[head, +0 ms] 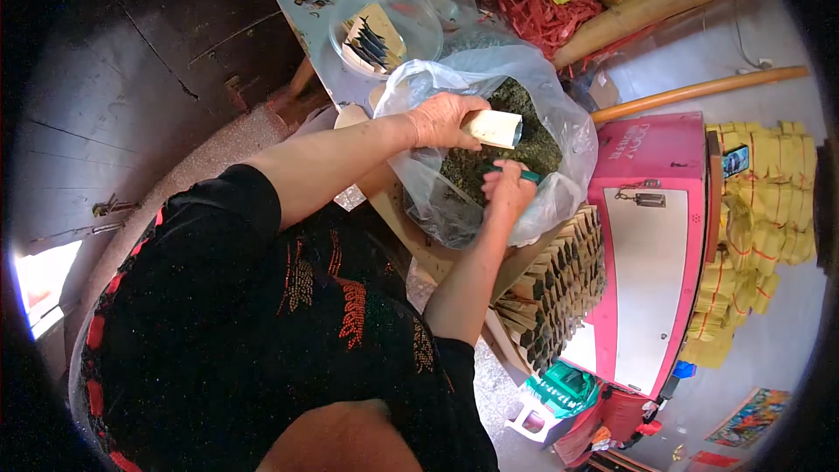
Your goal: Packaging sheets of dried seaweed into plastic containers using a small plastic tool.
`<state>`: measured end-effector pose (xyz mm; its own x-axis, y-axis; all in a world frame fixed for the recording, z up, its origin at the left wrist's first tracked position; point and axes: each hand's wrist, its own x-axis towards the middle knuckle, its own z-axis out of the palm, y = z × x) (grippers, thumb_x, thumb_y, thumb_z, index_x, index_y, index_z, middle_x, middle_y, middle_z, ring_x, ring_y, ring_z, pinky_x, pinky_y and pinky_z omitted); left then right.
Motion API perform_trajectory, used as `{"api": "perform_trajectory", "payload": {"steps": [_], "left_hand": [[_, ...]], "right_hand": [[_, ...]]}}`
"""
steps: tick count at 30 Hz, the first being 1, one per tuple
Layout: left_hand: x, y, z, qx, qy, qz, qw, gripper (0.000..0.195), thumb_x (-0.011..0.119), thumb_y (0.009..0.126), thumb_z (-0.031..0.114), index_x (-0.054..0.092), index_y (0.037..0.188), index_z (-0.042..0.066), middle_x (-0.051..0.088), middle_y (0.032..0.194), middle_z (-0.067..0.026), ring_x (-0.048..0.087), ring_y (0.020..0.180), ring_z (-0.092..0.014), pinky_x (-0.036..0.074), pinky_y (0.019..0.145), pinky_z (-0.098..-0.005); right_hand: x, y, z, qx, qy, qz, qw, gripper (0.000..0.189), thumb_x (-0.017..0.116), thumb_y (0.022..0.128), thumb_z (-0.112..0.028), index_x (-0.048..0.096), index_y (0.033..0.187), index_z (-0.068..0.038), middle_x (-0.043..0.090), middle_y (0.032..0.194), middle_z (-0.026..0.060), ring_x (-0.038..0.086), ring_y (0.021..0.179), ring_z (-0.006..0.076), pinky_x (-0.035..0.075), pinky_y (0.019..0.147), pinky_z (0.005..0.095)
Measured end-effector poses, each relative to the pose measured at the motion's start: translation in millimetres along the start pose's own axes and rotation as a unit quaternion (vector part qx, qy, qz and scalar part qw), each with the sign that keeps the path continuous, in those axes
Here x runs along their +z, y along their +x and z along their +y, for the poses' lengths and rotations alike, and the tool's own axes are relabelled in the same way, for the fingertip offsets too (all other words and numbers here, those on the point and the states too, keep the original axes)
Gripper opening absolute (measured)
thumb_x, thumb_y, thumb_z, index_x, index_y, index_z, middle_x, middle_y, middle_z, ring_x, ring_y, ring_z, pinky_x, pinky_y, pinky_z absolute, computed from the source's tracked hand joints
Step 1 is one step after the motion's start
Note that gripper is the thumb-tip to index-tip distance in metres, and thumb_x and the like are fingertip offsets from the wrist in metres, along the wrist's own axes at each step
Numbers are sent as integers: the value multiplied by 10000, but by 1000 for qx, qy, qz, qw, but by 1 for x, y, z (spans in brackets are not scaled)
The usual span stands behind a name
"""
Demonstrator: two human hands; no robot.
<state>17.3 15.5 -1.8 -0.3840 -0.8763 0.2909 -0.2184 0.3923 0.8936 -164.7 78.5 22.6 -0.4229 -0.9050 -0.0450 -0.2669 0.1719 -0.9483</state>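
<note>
My left hand (pixel 447 122) grips a small cream-coloured paper packet (pixel 493 129), lying nearly level, its dark-lined mouth facing right. Just below it, my right hand (pixel 510 191) is closed around a green tool (pixel 529 176), perhaps a small scoop; most of it is hidden by the fingers. Both hands are over a large clear plastic bag (pixel 419 78) whose mouth is spread wide. Inside lies a heap of dry, crumbled green-brown plant matter (pixel 514 101), like chopped herbs or tea.
A clear round plastic tub (pixel 429 46) holds several packets with dark edges (pixel 375 39). Rows of similar packets (pixel 557 282) stand right of the bag. Beyond are a pink cabinet (pixel 645 242), bundled yellow paper (pixel 754 210), a bamboo pole (pixel 662 3) and red shredded strips (pixel 537 16).
</note>
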Motion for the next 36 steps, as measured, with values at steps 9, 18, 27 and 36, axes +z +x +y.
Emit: {"api": "perform_trajectory", "payload": {"steps": [9, 18, 27, 36], "left_hand": [[-2, 0, 2, -25, 5, -18, 1000, 592, 821, 648, 233, 561, 1158, 81, 663, 981, -129, 646, 921, -241, 499, 825, -344], [-2, -1, 2, -19, 21, -6, 1000, 587, 820, 647, 253, 566, 1151, 92, 666, 933, -125, 650, 873, -259, 504, 799, -351], [-3, -1, 4, -14, 13, -21, 1000, 537, 807, 642, 282, 578, 1084, 81, 649, 862, -131, 639, 830, -286, 496, 766, -373], [-4, -3, 1, -1, 8, -5, 1000, 517, 807, 641, 273, 577, 1062, 80, 640, 839, -126, 634, 815, -286, 492, 752, -374]], "right_hand": [[-20, 1, -4, 55, 149, 82, 984, 244, 502, 869, -195, 621, 842, 16, 560, 584, 101, 467, 389, 143, 354, 353, 253], [-45, -1, -49, -14, 241, 188, 952, 239, 483, 842, -171, 629, 848, 19, 527, 552, 53, 404, 392, 97, 347, 366, 239], [-1, -1, -53, -209, 37, 18, 977, 196, 526, 847, -155, 647, 835, -2, 576, 586, 54, 490, 438, 95, 386, 410, 222], [-17, -10, -66, -322, -74, 87, 940, 168, 531, 815, -107, 664, 831, -5, 577, 592, 36, 473, 466, 84, 355, 448, 219]]}}
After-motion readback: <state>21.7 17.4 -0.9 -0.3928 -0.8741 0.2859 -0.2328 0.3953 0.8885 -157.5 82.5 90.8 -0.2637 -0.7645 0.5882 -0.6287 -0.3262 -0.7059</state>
